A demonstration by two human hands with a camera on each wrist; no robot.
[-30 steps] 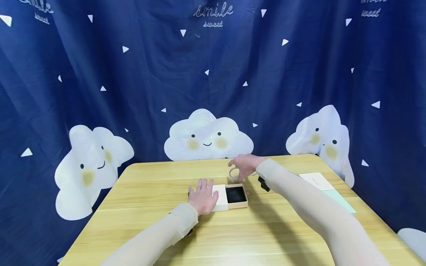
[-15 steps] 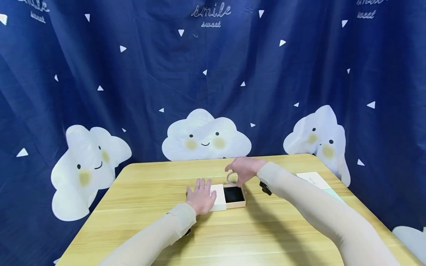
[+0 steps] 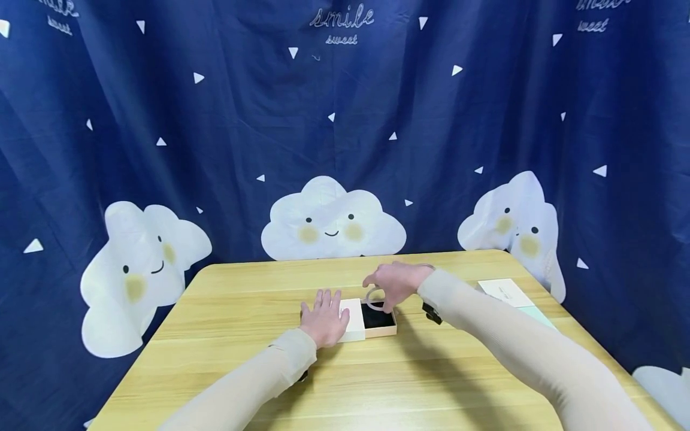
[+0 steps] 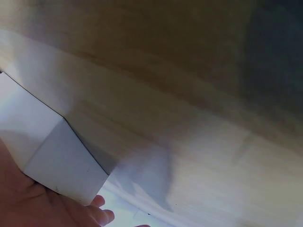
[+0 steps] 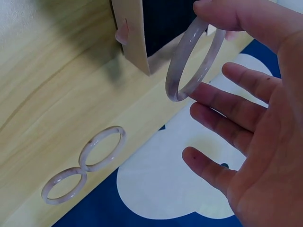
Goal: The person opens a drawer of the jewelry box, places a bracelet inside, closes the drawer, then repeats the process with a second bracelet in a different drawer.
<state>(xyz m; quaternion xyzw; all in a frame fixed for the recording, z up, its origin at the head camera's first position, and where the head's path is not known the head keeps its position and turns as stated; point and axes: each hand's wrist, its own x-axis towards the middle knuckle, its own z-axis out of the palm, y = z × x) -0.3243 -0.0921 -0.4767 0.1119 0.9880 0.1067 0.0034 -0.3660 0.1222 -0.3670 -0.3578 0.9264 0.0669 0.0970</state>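
Note:
A pale, glossy bangle (image 5: 174, 71) is pinched between the thumb and fingers of my right hand (image 3: 396, 282). In the head view the bangle (image 3: 375, 307) overlaps the far edge of a drawer box's black-lined tray (image 3: 380, 318). The tray is pulled partway out to the right of its white sleeve (image 3: 353, 320), and a small pink tab (image 5: 122, 34) shows on its end. My left hand (image 3: 324, 320) lies with straight fingers over the sleeve's left part, hiding it. The left wrist view shows that hand (image 4: 42, 208) against the sleeve (image 4: 66, 161).
Two more bangles, one nearer the tray (image 5: 97, 166) and one farther off (image 5: 59, 176), lie side by side near the table's far edge. A white and mint flat item (image 3: 507, 291) lies at the table's right. Behind the wooden table (image 3: 242, 299) hangs a blue cloud-print curtain (image 3: 226, 137).
My right hand has lowered the bangle and brought it nearer, from behind the box to over the tray. My left hand keeps its place on the sleeve.

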